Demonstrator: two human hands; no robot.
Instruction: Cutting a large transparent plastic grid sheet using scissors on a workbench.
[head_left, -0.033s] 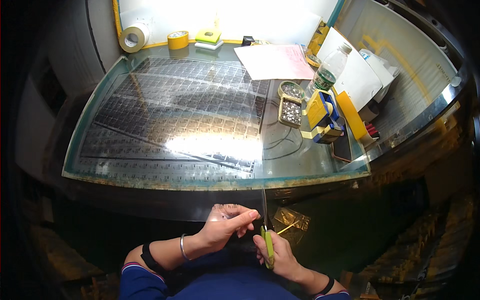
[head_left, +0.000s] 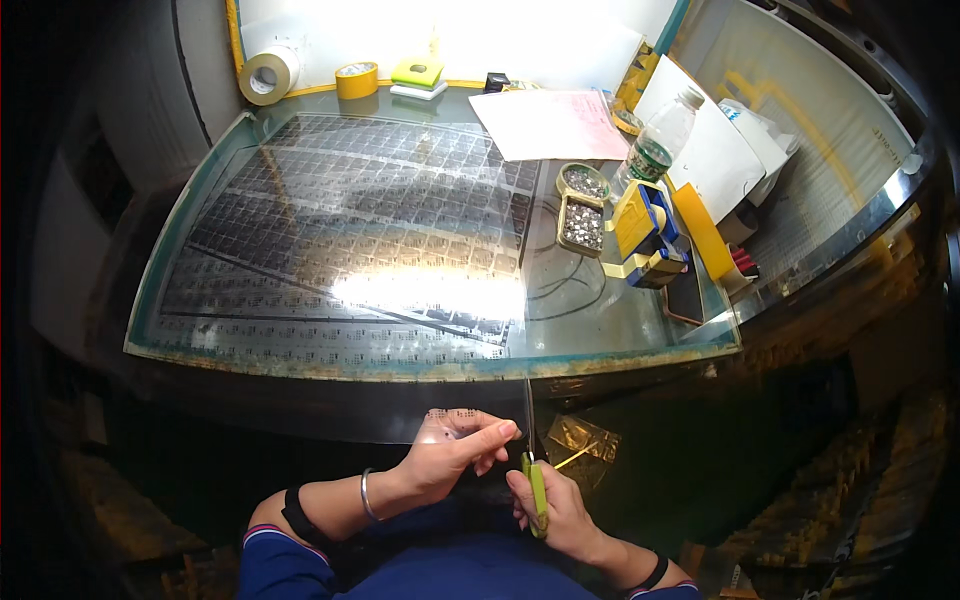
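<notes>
My left hand is below the table's front edge, thumb and fingers pinching the edge of a clear film. Small dark printed marks on this film show over my fingers. In my right hand is a pair of scissors with green handles. Its thin blades point away from me, alongside the film's right edge and just right of my left fingertips. How far the blades are apart is too fine to make out. Farther off, film sheets with rows of dark printed patterns lie across the glass tabletop.
Along the back stand a white tape roll, a yellow tape roll and a green hole punch. To the right are paper sheets, tins of small metallic pieces, a bottle, a tape dispenser and a phone.
</notes>
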